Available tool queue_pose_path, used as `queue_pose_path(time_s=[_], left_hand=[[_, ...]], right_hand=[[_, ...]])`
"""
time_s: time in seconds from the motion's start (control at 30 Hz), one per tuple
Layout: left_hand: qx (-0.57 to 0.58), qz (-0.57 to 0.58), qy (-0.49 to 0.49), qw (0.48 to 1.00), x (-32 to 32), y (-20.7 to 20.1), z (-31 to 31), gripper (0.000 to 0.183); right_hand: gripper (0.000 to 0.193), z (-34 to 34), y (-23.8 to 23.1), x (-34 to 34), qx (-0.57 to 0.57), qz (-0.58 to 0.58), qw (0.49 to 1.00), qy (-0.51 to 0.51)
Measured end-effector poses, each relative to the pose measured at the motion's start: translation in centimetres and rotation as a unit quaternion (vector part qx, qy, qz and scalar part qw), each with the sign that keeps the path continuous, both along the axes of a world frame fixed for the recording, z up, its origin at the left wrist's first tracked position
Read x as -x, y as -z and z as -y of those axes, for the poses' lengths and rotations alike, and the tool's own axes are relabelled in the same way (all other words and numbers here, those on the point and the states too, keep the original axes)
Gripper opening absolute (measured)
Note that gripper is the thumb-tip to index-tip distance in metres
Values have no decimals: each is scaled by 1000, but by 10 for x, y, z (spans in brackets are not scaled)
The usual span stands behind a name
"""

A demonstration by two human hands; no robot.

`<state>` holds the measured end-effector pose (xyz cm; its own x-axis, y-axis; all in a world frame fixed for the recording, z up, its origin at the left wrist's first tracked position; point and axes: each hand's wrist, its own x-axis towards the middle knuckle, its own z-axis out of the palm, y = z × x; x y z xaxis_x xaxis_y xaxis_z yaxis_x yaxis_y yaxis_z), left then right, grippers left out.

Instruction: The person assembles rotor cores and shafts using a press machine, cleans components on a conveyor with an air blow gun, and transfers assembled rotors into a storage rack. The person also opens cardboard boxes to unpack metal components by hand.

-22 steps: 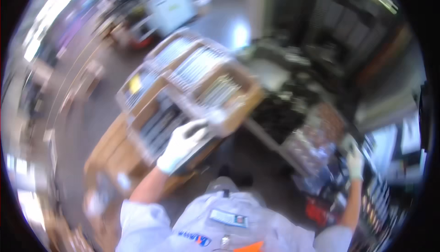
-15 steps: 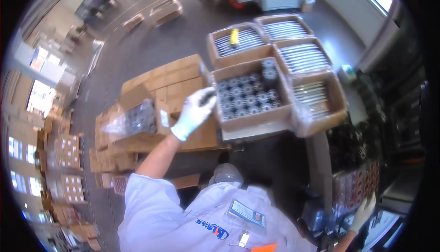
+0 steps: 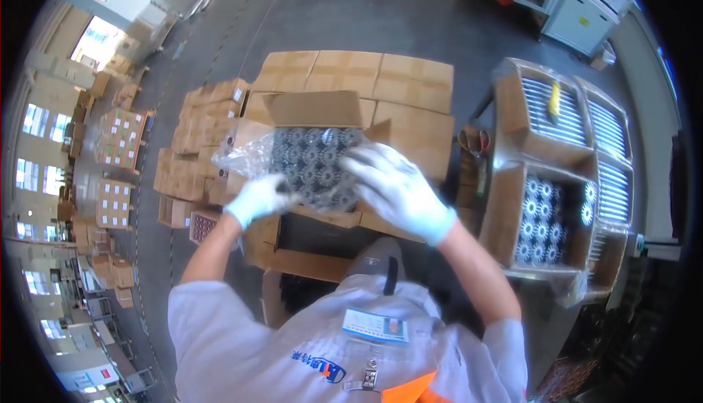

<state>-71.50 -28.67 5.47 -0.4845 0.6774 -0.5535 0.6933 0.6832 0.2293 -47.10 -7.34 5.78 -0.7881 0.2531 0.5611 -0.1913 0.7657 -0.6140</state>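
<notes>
An opened cardboard box stands in front of me, lined with a clear plastic bag. Inside it, dark toothed metal parts, like small gears, lie in rows under the film. My left hand, in a white glove, is at the box's near left corner with its fingers curled in on the bag's edge. Over the right side of the box reaches my right hand, also gloved, slightly blurred. Its fingers are stretched out above the gears and its palm is by the right flap; nothing shows in it.
Closed cartons form a stack under and behind the opened box. On the right, a box of similar gears stands beside boxes of shiny rods, a yellow object on one. Red-handled scissors lie between. A white cabinet stands far right.
My view has turned left, toward the bagged box. The left hand has left the gear box's edge for the bag; the right hand has come from the lower right to the same box.
</notes>
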Motion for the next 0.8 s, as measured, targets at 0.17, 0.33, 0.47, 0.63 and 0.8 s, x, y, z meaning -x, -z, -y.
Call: queue_pose_path(time_s=[0.17, 0.33, 0.47, 0.63, 0.8], left_hand=[[-1, -10, 61, 998, -8, 61, 96, 43], [-63, -50, 38, 996, -14, 177, 144, 34], [-148, -73, -56, 985, -9, 227, 125, 33], [-163, 155, -188, 956, 35, 200, 136, 34], [-334, -88, -98, 933, 35, 152, 138, 18]], right_hand=[[27, 31, 113, 62, -110, 177, 956, -207], [37, 59, 179, 22, -146, 403, 868, -251], [32, 70, 232, 15, -99, 433, 878, -181], [41, 77, 218, 6, 207, 388, 898, 12], [24, 75, 223, 6, 383, 252, 836, 303]])
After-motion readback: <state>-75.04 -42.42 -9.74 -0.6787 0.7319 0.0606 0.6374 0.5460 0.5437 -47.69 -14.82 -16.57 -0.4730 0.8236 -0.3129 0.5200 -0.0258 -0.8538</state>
